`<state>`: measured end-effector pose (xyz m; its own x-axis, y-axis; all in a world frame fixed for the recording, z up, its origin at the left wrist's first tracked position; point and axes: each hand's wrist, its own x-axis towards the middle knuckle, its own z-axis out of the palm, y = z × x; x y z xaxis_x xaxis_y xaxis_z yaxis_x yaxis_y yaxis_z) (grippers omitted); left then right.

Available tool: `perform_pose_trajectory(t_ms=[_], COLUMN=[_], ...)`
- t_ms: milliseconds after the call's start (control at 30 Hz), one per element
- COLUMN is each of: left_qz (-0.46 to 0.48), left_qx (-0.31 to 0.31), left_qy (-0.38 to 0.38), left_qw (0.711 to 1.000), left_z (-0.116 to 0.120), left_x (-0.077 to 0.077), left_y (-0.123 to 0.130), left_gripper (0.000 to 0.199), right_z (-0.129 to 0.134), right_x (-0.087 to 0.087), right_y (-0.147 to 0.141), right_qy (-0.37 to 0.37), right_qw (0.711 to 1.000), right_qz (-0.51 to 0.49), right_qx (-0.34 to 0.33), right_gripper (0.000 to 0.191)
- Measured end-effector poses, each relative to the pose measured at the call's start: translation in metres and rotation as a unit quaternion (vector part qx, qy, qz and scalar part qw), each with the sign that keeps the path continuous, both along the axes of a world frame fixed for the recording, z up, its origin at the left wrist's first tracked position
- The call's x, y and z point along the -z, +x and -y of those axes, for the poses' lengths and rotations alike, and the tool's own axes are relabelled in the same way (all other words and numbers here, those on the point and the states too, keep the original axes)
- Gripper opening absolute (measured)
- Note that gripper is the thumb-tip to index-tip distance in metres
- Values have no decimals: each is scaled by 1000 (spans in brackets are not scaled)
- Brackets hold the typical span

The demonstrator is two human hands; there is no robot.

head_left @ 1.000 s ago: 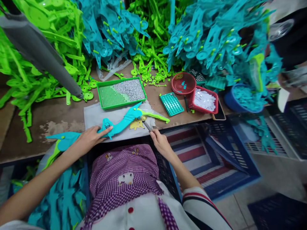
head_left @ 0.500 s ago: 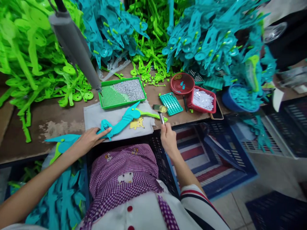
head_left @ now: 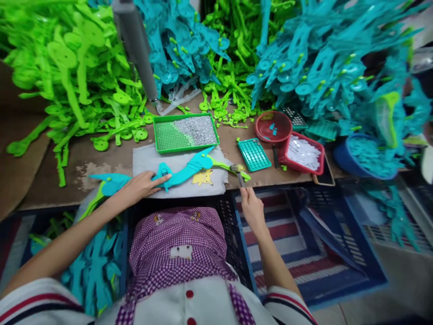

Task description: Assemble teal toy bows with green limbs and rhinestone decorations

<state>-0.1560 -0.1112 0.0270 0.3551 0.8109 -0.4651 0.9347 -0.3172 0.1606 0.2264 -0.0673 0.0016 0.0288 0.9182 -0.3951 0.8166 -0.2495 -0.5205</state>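
My right hand (head_left: 253,208) is closed round the handle of a small hammer (head_left: 239,169). The hammer's head is at the green arm (head_left: 221,163) of a long blue plastic piece (head_left: 187,169); whether they touch I cannot tell. That piece lies on a grey cloth (head_left: 144,158) printed with a yellow cartoon figure. My left hand (head_left: 144,186) holds it near an upright blue clip-like part (head_left: 163,171), the index finger stretched over it. Another blue beak-shaped end (head_left: 115,183), with a green arm below, sticks out left past my wrist.
A green tray (head_left: 165,135) of small metal pins stands behind the cloth. Rightward are a teal tray (head_left: 254,154), a red bowl (head_left: 265,128), a red basket (head_left: 313,167) of white pieces and a blue bowl (head_left: 352,164). Piles of green parts (head_left: 67,58) and blue parts (head_left: 304,58) rise behind.
The whole view has shifted, so the bench sits further right. The hammer, blurred before, now shows more sharply at the green arm's end. My left hand keeps its hold.
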Motion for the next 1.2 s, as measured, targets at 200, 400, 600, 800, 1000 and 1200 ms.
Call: perform_pose_trajectory(t_ms=[200,400,600,800,1000,1200], left_qz=[40,18,135,292,313,312], left_qx=[-102,-493,-751,-803,-804,-800], left_qy=[85,407,350,304,306,308], left_qw=[990,769,544,422,403,410], left_z=[-2,127,184,163,162,160], left_x=[-10,-23,17,31,27,26], left_y=[24,-14,-47,-52,-49,-49], left_gripper=[51,48,54,38,37,39], right_z=[10,20,21,18,17,23], right_x=[-27,-19,-14,-27,-33,-41], right_y=[-64,-156,-216,-236,-250,-280], right_qy=[65,-5,5,22,52,48], right_qw=[982,921,882,867,857,816], right_qz=[-167,-208,-119,-15,-18,24], right_qx=[-64,-330,-455,-498,-513,-576], right_gripper=[38,36,35,32,34,37])
